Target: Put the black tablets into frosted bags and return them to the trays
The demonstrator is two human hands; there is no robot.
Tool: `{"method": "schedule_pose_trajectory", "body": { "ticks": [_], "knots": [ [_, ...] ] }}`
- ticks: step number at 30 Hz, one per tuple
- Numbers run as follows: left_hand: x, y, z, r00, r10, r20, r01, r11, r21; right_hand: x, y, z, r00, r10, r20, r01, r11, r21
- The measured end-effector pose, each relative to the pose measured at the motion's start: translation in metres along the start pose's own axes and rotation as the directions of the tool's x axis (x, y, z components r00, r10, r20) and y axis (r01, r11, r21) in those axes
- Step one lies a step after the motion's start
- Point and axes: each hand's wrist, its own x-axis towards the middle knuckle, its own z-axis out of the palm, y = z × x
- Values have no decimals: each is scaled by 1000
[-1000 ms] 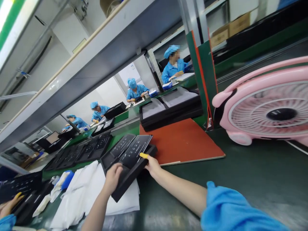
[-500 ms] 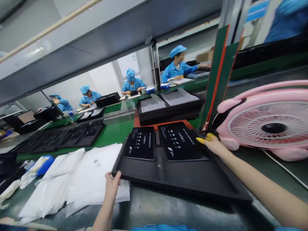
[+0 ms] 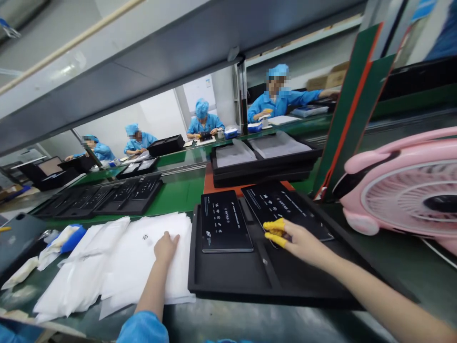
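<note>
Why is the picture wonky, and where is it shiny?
Head view: grey shelf slopes, perhaps from a tilted camera; head view: pink fan looks stretched near the right edge; head view: pale glare on the workbench in front of the black tray.

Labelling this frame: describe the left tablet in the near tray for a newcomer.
From the pink fan at far right, go left to the large black tray beside it. In it, the left tablet, black with white print, lies fully uncovered, while the right hand partly covers the right tablet.

Black tray point(image 3: 228, 274), white sheets point(image 3: 143, 257) on bench point(image 3: 221, 318)
</note>
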Motion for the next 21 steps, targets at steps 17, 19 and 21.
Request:
{"method": "schedule_pose_trajectory", "body": {
  "ticks": [17, 19, 21],
  "knots": [
    [27, -8, 9, 989, 19, -144, -22, 1000, -20, 193, 82, -53, 963, 225, 152, -56, 712, -700],
    [28, -11, 10, 989, 47, -137, -57, 996, -67, 202, 92, -47, 947, 259, 190, -64, 732, -678],
    [32, -15, 12, 989, 30, -142, -47, 992, -120, 208, 96, -44, 929, 294, 226, -74, 744, -664]
  ]
}}
